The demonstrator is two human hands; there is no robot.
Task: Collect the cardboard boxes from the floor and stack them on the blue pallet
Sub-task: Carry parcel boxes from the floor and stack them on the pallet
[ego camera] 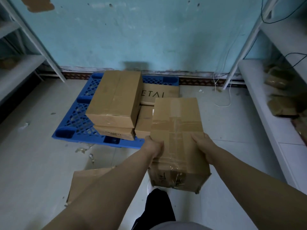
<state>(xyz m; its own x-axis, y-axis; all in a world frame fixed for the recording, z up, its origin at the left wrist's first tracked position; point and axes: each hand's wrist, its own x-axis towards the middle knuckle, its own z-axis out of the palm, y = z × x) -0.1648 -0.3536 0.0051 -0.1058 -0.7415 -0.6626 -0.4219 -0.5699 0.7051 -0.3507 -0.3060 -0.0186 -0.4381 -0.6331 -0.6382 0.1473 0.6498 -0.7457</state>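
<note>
I hold a taped cardboard box [177, 123] in the air in front of me, above the floor and the pallet's near right corner. My left hand [153, 146] grips its left edge and my right hand [203, 143] grips its right side. The blue pallet [74, 112] lies on the floor by the wall. On it a large box [114, 98] sits on top of a flatter box [114, 132]. To their right are a lettered box [159, 93] and another box [143, 122], partly hidden by the held one.
Another cardboard box [83, 180] lies on the floor at lower left, partly hidden behind my left arm. Metal shelving stands on the left [21, 68] and on the right [269, 90], the right one holding brown packages [280, 105]. Paper scraps litter the tiled floor.
</note>
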